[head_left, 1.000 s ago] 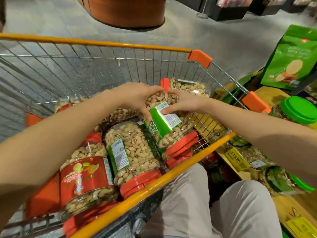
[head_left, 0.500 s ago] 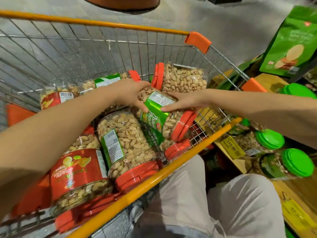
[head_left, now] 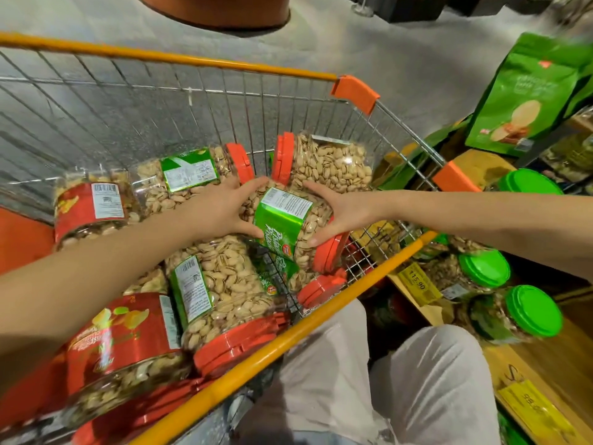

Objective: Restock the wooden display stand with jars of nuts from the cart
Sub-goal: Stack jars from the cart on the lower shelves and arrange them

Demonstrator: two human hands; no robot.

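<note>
A wire cart [head_left: 321,329] with an orange rim holds several clear jars of pistachios with red lids, lying on their sides. My left hand [head_left: 221,210] and my right hand [head_left: 340,210] grip one green-labelled pistachio jar [head_left: 282,220] from both sides, tilted with its red lid towards me, just above the other jars. Another green-labelled jar [head_left: 221,293] lies below it, and red-labelled jars [head_left: 118,345] lie at the near left. The wooden display stand [head_left: 545,374] sits low at the right and carries jars with green lids [head_left: 532,311].
Yellow price tags [head_left: 417,281] hang on the stand's front edge. A green snack bag [head_left: 529,94] stands at the upper right. A round orange-brown base [head_left: 215,11] sits on the grey floor beyond the cart. My light trousers [head_left: 353,380] are close to the cart's near rim.
Both hands have raised the green-labelled jar slightly and turned it. The view has shifted, so more jars at the back of the cart and more of the stand show.
</note>
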